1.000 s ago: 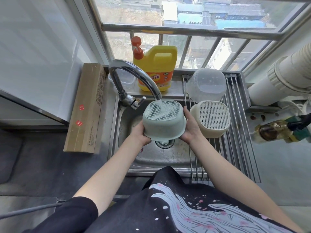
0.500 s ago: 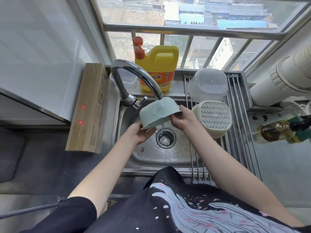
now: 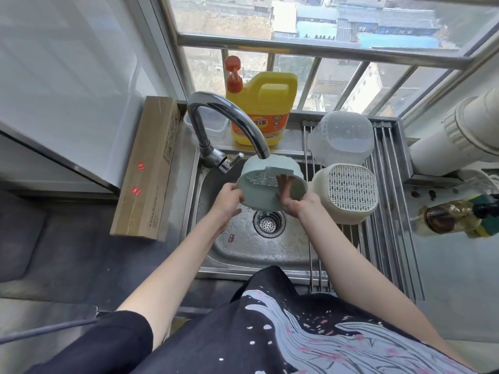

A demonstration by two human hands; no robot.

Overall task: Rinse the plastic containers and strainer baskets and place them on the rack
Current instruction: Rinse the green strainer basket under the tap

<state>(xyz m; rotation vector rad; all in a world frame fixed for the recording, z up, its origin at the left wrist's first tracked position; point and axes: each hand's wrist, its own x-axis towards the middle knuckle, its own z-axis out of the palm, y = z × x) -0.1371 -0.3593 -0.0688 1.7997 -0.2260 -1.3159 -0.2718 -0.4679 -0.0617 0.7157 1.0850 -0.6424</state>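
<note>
The person holds the green strainer basket (image 3: 271, 184) directly under the spout of the faucet (image 3: 229, 125), above the sink (image 3: 243, 247) and its drain (image 3: 268, 222). The basket is tilted so that its open mouth faces the camera and its perforated bottom shows inside. The left hand (image 3: 228, 201) grips the basket's left rim, thumb on the outer wall and fingers curled beneath it. The right hand (image 3: 299, 205) holds the lower right edge, and its fingers (image 3: 285, 186) reach into the basket, pressed against the inner wall. Whether water is running from the faucet cannot be told. To the right of the faucet, the rack (image 3: 388, 238) of steel rods lies across the right side of the sink. On it, nearest the basket, a cream strainer basket (image 3: 348, 193) rests upside down, its gridded bottom up, and just behind that a clear plastic container (image 3: 341, 137) also sits upside down. Behind the faucet, against the window ledge, stands a yellow detergent jug (image 3: 263, 112) with an orange pump. To the left of the faucet, a long cardboard box (image 3: 147, 171) lies flat on the table (image 3: 67, 252). Far to the right of the faucet, beyond the rack, a glass bottle (image 3: 445, 218) lies on its side.
</note>
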